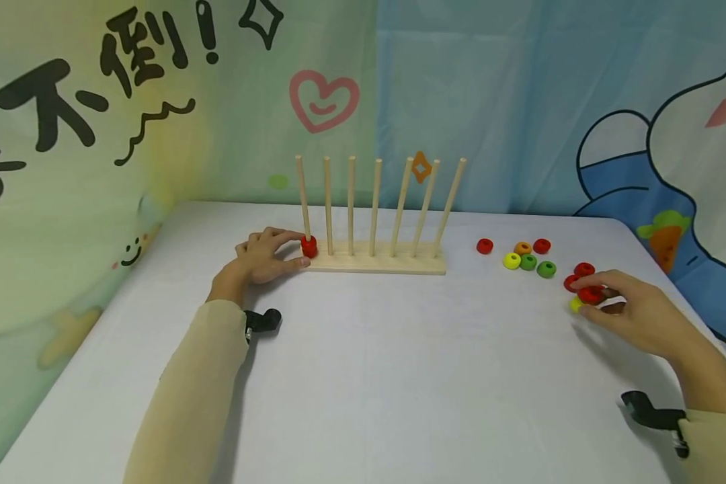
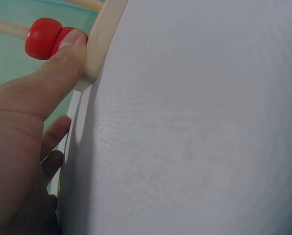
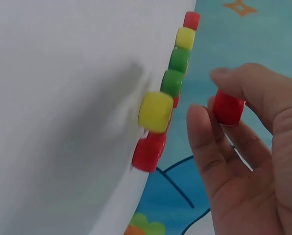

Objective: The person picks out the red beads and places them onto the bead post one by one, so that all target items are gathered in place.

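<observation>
A wooden peg stand (image 1: 375, 267) with several upright pegs stands toward the back of the white table. Two red beads (image 2: 43, 39) are stacked at the foot of its leftmost peg. My left hand (image 1: 266, 255) grips the stand's left end, index finger behind and thumb at the front, beside the lower bead. Off to the right, my right hand (image 1: 635, 312) pinches a red bead (image 3: 229, 108) between thumb and fingers, raised above the table. Close by it lie a yellow bead (image 3: 156, 112) and two red beads (image 1: 583, 269).
Left of the right hand, more loose beads lie on the table (image 1: 369, 376): a red bead (image 1: 485, 246), an orange bead (image 1: 523, 248), another red, a yellow bead (image 1: 511, 261) and two green beads (image 1: 546, 269). A printed cloth backdrop (image 1: 478, 101) hangs behind the table.
</observation>
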### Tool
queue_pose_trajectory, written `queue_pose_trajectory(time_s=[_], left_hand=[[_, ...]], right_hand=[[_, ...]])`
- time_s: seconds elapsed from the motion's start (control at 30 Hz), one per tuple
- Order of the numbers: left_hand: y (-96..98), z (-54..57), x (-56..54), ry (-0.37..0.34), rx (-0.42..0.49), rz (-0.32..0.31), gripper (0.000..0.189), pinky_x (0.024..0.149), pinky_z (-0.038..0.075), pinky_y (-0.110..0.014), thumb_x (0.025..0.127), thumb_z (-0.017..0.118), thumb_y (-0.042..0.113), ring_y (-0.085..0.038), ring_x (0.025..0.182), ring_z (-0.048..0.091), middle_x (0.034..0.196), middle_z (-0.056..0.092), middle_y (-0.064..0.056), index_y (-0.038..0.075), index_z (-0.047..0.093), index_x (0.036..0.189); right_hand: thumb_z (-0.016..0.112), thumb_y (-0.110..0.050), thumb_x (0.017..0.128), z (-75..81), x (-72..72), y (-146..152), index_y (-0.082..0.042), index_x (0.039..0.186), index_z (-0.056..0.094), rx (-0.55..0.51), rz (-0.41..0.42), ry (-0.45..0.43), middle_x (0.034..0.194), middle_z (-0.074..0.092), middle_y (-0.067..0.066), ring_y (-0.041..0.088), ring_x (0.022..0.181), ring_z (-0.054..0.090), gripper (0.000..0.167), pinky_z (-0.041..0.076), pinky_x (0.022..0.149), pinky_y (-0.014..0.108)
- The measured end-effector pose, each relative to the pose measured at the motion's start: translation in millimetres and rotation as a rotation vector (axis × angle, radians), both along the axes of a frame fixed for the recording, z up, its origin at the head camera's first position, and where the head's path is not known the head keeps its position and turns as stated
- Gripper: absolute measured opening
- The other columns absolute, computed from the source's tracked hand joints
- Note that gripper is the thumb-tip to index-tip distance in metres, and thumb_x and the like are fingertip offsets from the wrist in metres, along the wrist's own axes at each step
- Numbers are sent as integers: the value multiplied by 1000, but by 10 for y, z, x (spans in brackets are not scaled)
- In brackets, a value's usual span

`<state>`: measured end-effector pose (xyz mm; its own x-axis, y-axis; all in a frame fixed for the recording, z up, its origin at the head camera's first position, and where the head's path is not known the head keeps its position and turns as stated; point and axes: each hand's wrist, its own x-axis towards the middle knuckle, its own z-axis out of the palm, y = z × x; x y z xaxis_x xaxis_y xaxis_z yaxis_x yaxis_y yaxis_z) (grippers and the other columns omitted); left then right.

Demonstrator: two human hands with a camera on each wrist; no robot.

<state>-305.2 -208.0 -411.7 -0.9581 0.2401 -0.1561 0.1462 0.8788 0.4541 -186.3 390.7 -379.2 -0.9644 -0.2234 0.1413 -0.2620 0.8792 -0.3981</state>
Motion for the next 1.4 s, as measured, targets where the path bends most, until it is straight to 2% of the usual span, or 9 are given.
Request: queue_pose_trajectory(time_s=[0.13,0.23,0.33,0.63,0.73,0.87,1.0,1.2,1.4], left_hand=[[-4,-31,-3,4,6,3,72,101,18,-62,85,58,70,-40,139,18,156,27,-7,38,41,148],[-11,-30,3,7,8,-4,73,100,18,-62,85,57,71,-40,138,18,157,27,-8,37,41,148],[-14,-22,10,12,7,-11,73,99,19,-62,85,56,72,-40,138,20,156,27,-7,37,41,148],[-7,-9,13,17,14,-16,70,99,20,-60,84,56,73,-37,136,23,156,28,-4,40,43,145],[-6,-8,12,21,13,-19,70,99,20,-60,85,56,73,-37,136,23,156,28,-4,40,43,145],[-13,-8,11,23,10,-19,70,98,21,-60,85,55,72,-38,136,23,156,28,-4,40,43,146],[-20,-13,12,20,5,-13,70,98,21,-60,85,56,72,-37,137,22,156,28,-4,40,43,146],[-26,-12,13,16,1,-18,72,97,22,-60,85,55,73,-39,137,23,156,27,-5,39,42,147],[-20,-6,6,13,1,-22,72,98,22,-60,85,55,73,-39,137,23,157,27,-6,39,42,147]], right_hand=[[75,2,81,-1,-28,-52,-6,126,62,7,32,42,114,56,18,40,98,55,48,37,70,1],[74,3,82,-8,-53,-83,-8,126,63,16,36,62,116,56,18,40,100,54,47,30,72,-3],[75,1,83,-10,-71,-115,-10,127,63,7,41,70,115,57,17,39,100,54,47,31,72,-3],[76,-8,87,-7,-111,-315,-11,124,66,-79,34,112,111,62,6,9,91,49,38,38,75,2],[75,-14,89,27,-132,-391,-13,124,66,-86,31,103,111,62,6,13,92,49,37,37,74,2],[75,-19,89,101,-181,-478,-13,126,65,-84,23,83,112,61,8,26,96,54,38,40,71,5],[74,-24,90,170,-229,-563,-12,128,63,-82,21,69,113,60,8,30,98,56,41,41,68,7],[73,-23,91,193,-285,-702,-15,128,65,-135,68,109,108,61,1,15,93,54,39,40,73,5],[73,-21,91,186,-352,-809,-18,127,66,-134,111,148,107,61,-4,4,91,50,37,42,75,9]])
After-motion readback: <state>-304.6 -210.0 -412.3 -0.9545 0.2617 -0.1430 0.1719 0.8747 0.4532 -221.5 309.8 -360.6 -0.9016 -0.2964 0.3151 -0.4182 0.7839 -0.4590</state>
